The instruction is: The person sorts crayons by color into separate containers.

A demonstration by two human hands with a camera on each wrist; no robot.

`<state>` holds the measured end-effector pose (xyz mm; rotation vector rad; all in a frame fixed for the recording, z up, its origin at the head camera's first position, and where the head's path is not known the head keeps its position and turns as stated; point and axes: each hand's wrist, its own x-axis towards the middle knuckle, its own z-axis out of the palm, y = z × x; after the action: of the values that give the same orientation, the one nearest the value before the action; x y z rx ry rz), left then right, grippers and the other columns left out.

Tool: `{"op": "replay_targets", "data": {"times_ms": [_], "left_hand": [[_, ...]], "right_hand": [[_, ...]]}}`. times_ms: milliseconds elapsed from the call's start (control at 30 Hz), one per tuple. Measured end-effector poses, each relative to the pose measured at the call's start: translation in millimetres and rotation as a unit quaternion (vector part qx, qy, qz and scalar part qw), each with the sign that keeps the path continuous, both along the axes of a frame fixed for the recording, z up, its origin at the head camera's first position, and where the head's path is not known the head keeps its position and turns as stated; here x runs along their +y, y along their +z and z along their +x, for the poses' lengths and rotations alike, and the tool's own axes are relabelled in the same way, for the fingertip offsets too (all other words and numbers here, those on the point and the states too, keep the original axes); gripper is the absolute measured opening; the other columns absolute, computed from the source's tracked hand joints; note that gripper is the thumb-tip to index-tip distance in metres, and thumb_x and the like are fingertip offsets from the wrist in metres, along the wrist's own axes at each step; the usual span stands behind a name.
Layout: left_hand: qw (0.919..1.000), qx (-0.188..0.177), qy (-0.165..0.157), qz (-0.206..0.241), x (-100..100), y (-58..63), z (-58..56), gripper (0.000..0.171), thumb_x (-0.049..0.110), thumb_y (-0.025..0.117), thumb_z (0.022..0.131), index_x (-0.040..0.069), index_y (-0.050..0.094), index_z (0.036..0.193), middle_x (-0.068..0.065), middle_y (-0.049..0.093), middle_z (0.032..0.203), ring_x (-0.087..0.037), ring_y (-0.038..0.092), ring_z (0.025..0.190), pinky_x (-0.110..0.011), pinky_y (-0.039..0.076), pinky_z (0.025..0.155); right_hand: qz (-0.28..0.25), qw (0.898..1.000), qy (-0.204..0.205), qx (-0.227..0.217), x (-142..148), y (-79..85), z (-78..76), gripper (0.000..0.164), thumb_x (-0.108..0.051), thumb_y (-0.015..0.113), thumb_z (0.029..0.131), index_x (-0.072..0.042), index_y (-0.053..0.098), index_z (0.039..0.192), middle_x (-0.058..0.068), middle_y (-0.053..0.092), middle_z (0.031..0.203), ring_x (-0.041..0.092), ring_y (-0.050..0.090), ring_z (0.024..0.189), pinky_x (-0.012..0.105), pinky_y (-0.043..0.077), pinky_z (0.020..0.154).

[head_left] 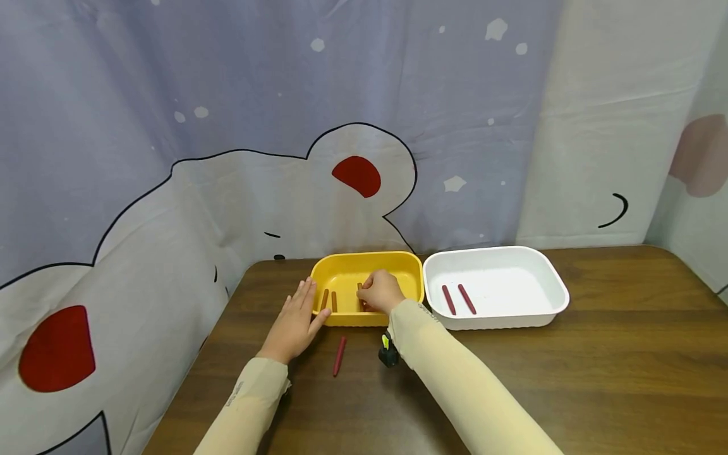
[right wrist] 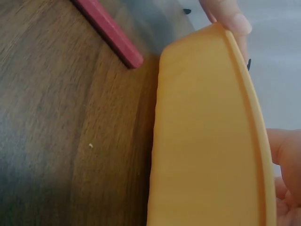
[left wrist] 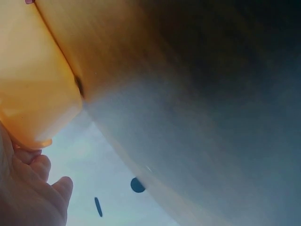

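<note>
My left hand [head_left: 292, 321] rests on the left end of a yellow tray [head_left: 366, 320], its fingers straight along the rim. Inside that tray, my right hand [head_left: 382, 292] pinches a brown crayon-like stick [head_left: 360, 288] standing near the front wall. Two more brown sticks [head_left: 334, 302] lie at the tray's left, close to my left fingers. A red crayon-like stick [head_left: 339, 356] is on the table in front of the tray. In the right wrist view, the yellow wall [right wrist: 207, 132] hides my right fingertips and what they hold.
A white tray [head_left: 500, 319] stands against the yellow tray's right side, with two red sticks [head_left: 466, 299] in it. A small black object [head_left: 388, 354] with a yellow-green mark is at my right wrist. A printed curtain [head_left: 472, 126] hangs behind the brown table [head_left: 625, 354].
</note>
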<state>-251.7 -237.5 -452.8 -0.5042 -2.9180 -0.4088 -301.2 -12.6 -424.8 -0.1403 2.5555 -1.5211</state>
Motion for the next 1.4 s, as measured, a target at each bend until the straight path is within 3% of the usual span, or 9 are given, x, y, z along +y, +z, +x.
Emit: {"op": "replay_targets", "data": {"times_ms": [233,433,600,900,1200,1400], "left_hand": [[1.0000,0.000,0.003,0.000,0,-0.5,0.1,0.077,0.048,0.045,0.107,-0.004,0.022,0.159,-0.019,0.018,0.167,-0.033,0.016,0.154,-0.059,0.020,0.121],[1.0000,0.001,0.003,0.002,0,-0.8,0.2,0.077,0.047,0.046,0.107,-0.004,0.023,0.159,-0.020,0.019,0.166,-0.034,0.017,0.154,-0.059,0.021,0.120],[1.0000,-0.002,0.006,-0.002,0,-1.7,-0.2,0.077,0.049,0.044,0.107,-0.004,0.022,0.159,-0.019,0.018,0.167,-0.033,0.016,0.154,-0.058,0.020,0.121],[0.9999,-0.007,0.006,-0.005,0,-0.6,-0.2,0.077,0.049,0.044,0.107,-0.004,0.022,0.159,-0.019,0.017,0.167,-0.033,0.015,0.154,-0.058,0.019,0.121],[0.9999,-0.006,0.008,-0.005,0,-0.8,0.5,0.077,0.047,0.045,0.107,-0.004,0.021,0.159,-0.019,0.018,0.167,-0.033,0.015,0.154,-0.058,0.020,0.121],[1.0000,0.001,0.006,-0.002,1,-1.2,0.3,0.076,0.046,0.045,0.108,-0.006,0.023,0.158,-0.021,0.019,0.166,-0.035,0.018,0.154,-0.058,0.021,0.121]], "right_hand": [[-0.029,1.000,-0.003,0.001,2,0.3,2.6,0.009,-0.004,0.069,0.092,0.004,0.068,0.097,0.015,0.066,0.092,0.024,0.070,0.065,0.028,0.060,0.059],[-0.042,0.999,0.004,0.022,3,3.4,9.7,0.011,-0.006,0.065,0.094,0.003,0.066,0.101,0.010,0.066,0.074,0.025,0.069,0.065,0.025,0.055,0.056],[-0.055,0.997,0.004,0.060,6,8.4,18.9,0.012,-0.006,0.063,0.093,0.001,0.066,0.102,0.007,0.065,0.073,0.020,0.065,0.062,0.026,0.050,0.054],[-0.076,0.987,0.005,0.141,16,10.9,34.8,0.016,-0.002,0.061,0.090,0.003,0.068,0.103,0.006,0.067,0.078,0.014,0.066,0.062,0.026,0.055,0.059],[-0.137,0.976,0.017,0.170,19,11.1,62.0,0.014,-0.001,0.062,0.091,-0.001,0.069,0.103,0.006,0.065,0.083,0.015,0.066,0.068,0.026,0.059,0.062],[-0.141,0.976,0.029,0.166,16,2.7,79.9,0.012,0.000,0.062,0.090,-0.003,0.069,0.100,0.004,0.064,0.081,0.021,0.067,0.066,0.025,0.057,0.060]]}}
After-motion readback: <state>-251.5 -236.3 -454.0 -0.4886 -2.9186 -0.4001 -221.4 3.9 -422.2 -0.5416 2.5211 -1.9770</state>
